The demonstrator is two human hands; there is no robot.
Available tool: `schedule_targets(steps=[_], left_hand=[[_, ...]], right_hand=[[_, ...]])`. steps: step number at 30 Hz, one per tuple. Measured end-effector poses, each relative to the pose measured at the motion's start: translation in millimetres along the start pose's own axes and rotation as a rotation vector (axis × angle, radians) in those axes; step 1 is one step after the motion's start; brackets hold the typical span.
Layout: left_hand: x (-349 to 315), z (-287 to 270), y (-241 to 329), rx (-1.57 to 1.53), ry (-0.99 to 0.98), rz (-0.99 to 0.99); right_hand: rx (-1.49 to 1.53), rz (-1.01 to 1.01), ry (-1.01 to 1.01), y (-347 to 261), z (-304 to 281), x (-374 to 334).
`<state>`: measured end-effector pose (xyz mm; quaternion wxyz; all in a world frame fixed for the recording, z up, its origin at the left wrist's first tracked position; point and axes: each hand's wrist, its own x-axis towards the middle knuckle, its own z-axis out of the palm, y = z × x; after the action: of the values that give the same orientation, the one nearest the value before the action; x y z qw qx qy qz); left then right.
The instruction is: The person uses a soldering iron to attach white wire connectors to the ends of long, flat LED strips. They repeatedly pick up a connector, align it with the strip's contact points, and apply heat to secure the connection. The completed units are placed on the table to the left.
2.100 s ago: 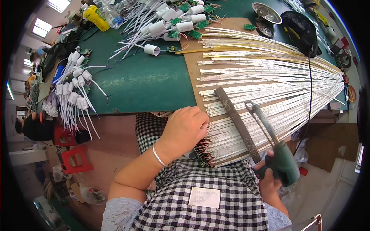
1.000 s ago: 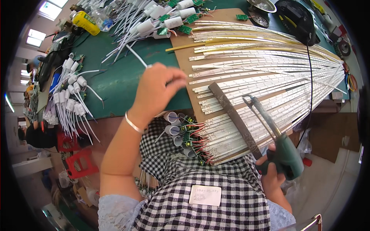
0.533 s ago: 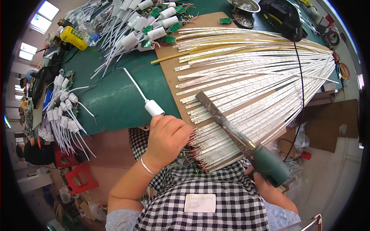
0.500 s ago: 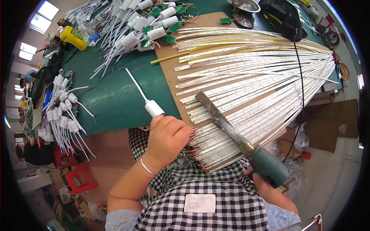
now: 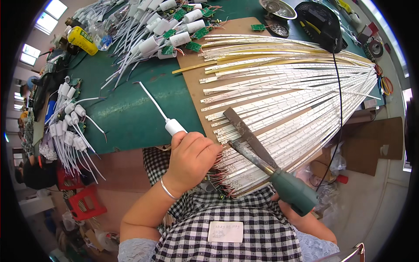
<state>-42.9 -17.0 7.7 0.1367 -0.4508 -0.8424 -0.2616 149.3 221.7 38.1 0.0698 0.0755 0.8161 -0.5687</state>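
Observation:
Pinched in my left hand (image 5: 192, 159), near the table's front edge, is a white cylindrical housing (image 5: 175, 127) with a white cable reaching up and left from it. My right hand (image 5: 290, 212), partly hidden behind the handle, is wrapped round a green-handled soldering iron (image 5: 294, 192). The iron's dark metal barrel points up and left over a fan of white LED strips (image 5: 283, 105). Beside the barrel, a flat dark metal bar (image 5: 244, 129) lies across the strips. Red wires (image 5: 220, 172) at the strip ends sit just right of my left hand.
White housings with green circuit boards (image 5: 179, 39) pile up at the back left; a smaller bunch (image 5: 72, 115) lies at the left edge. A metal dish (image 5: 279, 8) and a black mesh-like object (image 5: 318, 26) stand at the back. A black cord (image 5: 339, 96) crosses the strips.
The soldering iron has shifted left and slightly down, so its barrel now shows apart from the flat bar. My left hand still grips the housing, nearly unmoved.

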Motion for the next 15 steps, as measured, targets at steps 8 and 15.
schedule_targets(steps=[8,15], left_hand=[[-1.4,3.9,-0.5,-0.056,0.041,-0.033],[0.2,3.0,-1.5,-0.068,0.018,-0.032]], right_hand=[[-0.101,0.086,-0.034,2.7,3.5,-1.1],[-0.121,0.059,-0.005,13.4,10.9,-4.3]])
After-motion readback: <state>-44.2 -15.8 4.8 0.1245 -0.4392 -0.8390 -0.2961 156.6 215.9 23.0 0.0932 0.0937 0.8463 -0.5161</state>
